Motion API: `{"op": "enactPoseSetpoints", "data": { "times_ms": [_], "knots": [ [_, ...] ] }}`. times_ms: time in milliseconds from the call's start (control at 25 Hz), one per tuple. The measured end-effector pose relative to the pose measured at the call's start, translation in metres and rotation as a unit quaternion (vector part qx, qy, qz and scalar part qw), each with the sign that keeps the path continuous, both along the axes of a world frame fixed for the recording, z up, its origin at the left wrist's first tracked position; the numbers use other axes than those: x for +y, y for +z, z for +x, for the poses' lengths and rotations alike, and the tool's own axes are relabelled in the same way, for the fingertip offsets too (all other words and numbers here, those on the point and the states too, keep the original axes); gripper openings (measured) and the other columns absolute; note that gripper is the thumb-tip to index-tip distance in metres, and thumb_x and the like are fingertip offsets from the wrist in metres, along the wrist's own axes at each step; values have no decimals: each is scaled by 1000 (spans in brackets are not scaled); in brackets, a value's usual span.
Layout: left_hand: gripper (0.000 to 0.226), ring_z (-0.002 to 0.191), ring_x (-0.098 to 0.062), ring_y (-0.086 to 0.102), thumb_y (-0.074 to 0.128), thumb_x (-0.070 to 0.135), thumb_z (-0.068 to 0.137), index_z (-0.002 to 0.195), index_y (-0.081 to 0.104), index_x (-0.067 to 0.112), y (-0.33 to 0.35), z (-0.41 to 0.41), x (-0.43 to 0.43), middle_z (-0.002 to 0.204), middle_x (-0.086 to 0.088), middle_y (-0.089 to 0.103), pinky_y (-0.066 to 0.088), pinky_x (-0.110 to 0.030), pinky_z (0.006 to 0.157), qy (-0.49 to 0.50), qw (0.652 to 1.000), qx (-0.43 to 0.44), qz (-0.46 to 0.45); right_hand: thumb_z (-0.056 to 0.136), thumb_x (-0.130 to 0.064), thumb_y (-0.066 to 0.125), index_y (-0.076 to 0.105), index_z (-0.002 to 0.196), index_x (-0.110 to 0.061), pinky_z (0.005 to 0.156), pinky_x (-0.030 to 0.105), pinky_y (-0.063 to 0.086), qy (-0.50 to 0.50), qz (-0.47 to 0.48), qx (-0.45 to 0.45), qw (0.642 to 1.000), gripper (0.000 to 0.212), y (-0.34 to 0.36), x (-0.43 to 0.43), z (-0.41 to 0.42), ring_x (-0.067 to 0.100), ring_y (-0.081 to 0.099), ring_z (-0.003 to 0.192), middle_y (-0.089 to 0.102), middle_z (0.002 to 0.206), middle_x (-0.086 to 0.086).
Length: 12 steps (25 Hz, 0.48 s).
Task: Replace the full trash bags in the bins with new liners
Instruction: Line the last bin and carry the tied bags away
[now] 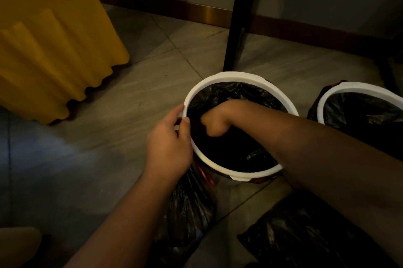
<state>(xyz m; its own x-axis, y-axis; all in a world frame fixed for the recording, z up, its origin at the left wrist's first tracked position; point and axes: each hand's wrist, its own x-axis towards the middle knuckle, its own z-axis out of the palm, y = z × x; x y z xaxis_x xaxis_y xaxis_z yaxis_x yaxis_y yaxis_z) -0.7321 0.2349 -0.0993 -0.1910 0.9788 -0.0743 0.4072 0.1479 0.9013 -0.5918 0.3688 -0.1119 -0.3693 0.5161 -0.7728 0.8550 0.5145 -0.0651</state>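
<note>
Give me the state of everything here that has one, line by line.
Nearer round bin with white rim: upright, lined with black plastic.
Second white-rimmed bin: upright, lined too.
Left hand: grips the nearer bin's rim.
Right hand: down inside the nearer bin, fingers hidden.
Black plastic bags: lying on the floor.

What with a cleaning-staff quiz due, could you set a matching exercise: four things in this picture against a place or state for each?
Things
1. left hand
2. right hand
3. second bin
4. yellow cloth

Places or states
A. hangs at the upper left, down to the floor
B. reaches down inside the black liner of the near bin
C. grips the near bin's white rim
D. stands at the right edge, lined in black

Pairs: 1-C, 2-B, 3-D, 4-A
</note>
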Motion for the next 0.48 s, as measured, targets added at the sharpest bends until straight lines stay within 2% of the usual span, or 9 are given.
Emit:
{"op": "enactPoseSetpoints", "data": {
  "times_ms": [120,160,240,280,360,400,440,480],
  "knots": [
    [40,85,6,72,57,33,108,148,58,33,-2,-2,2,113,19,69,61,-29,80,15,999,-31,-12,92,-11,53,75,126,-28,95,35,51,-19,26,55,998,44,36,1,30,19,64,106,70,122,-8],
    [42,85,4,73,59,36,107,148,56,34,-3,-3,0,112,20,68,63,-34,81,22,999,-42,-23,91,-11,57,77,120,-25,96,39,55,-30,38,47,998,38,40,4,42,21,66,105,72,119,-6],
    [42,87,-2,74,61,40,105,146,55,35,-2,-3,-3,112,19,67,64,-42,83,35,997,-51,-43,94,-20,63,73,105,-17,92,41,57,-26,52,-29,998,15,39,11,57,26,67,96,72,107,3],
    [36,86,-3,74,61,40,105,141,59,34,-3,-1,-3,111,18,69,64,-45,84,39,997,-56,-46,96,-23,65,67,100,-17,83,36,57,-24,45,-75,996,8,34,12,60,25,66,89,68,99,3],
    [16,87,-9,75,58,38,107,121,65,38,-5,3,-3,107,13,72,65,-50,83,44,994,-83,-50,98,-23,68,62,103,-19,54,26,54,-49,12,-118,992,9,15,17,60,21,64,75,61,89,1],
    [10,90,-13,76,56,37,108,112,64,42,-5,5,-4,106,11,73,65,-52,83,46,993,-96,-56,99,-23,68,62,107,-19,45,24,51,-62,5,-128,990,11,5,19,60,21,64,72,60,88,1],
    [10,92,-16,76,55,37,108,107,62,43,-5,7,-4,106,10,74,65,-53,83,47,992,-102,-60,99,-23,68,64,113,-18,43,25,52,-66,0,-138,988,15,-4,21,61,22,65,73,59,88,2],
    [11,93,-17,76,54,36,108,104,61,44,-5,8,-5,105,10,74,64,-53,83,47,992,-103,-59,98,-23,68,65,121,-17,50,29,57,-69,-12,-146,987,24,-12,21,63,26,66,77,59,91,3]
  ]
}}
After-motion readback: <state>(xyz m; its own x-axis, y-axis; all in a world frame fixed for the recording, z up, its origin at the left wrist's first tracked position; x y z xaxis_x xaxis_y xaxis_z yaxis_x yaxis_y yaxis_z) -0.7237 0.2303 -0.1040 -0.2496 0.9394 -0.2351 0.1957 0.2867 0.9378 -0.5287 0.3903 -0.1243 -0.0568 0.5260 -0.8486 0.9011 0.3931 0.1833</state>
